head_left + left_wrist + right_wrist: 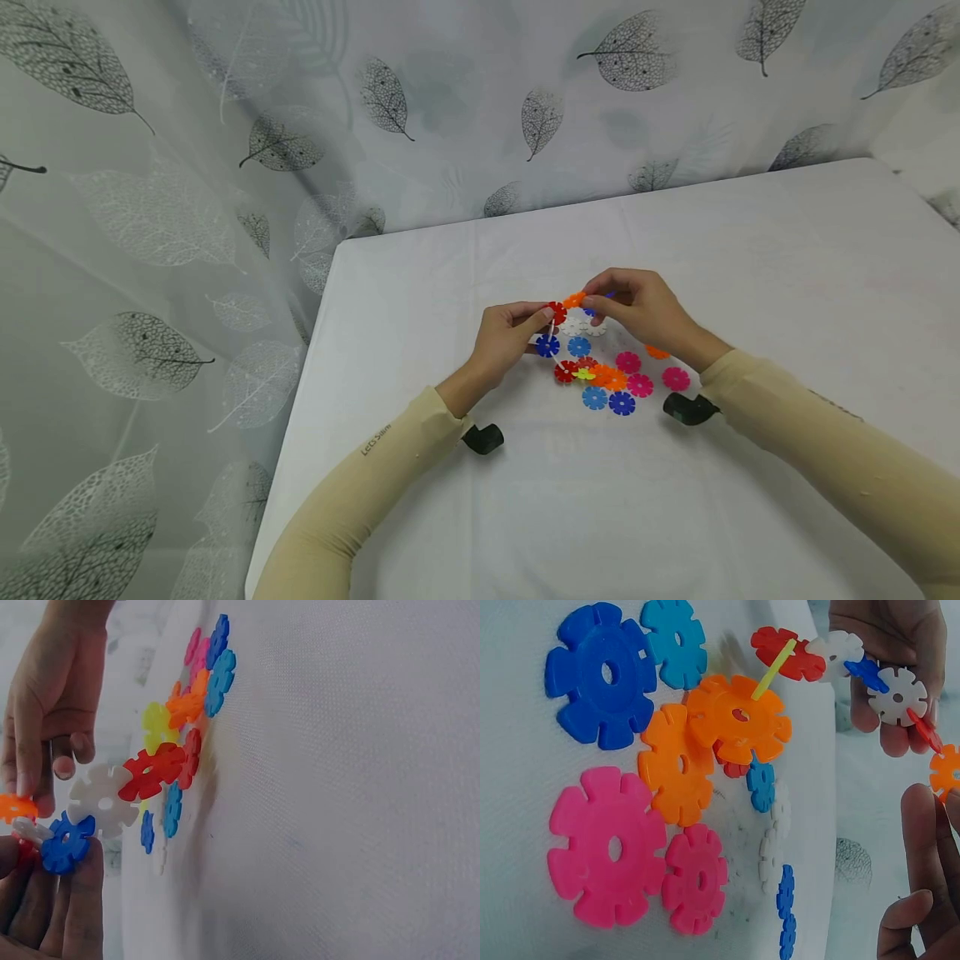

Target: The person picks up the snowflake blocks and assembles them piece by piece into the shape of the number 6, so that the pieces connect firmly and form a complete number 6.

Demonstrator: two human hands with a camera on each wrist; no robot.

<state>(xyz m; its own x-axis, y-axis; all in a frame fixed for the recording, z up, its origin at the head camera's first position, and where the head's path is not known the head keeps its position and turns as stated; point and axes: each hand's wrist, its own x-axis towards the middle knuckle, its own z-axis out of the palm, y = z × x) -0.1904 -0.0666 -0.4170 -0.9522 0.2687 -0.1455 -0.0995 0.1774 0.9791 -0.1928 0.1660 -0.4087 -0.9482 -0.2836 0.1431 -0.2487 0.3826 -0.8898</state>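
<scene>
My left hand [501,340] holds a chain of notched plastic snowflake discs, thumb and fingers around its upper part near a red disc [557,313]. Pinched in the fingertips of my right hand [647,310] is an orange disc [946,771] at the chain's top end, right at that red disc. Down from there the chain runs through a white disc [898,697], a blue disc [67,841], another white disc [103,801] and a lower red disc [152,771]. A yellow disc [774,669], edge-on in the right wrist view, ends it.
Loose discs lie on the white-covered table [570,508] below the hands: pink [676,379], orange [676,765], dark blue [622,403], light blue [595,398] and white ones [769,859]. Dark wrist mounts [483,439] show under the sleeves. A leaf-patterned curtain [450,125] hangs behind.
</scene>
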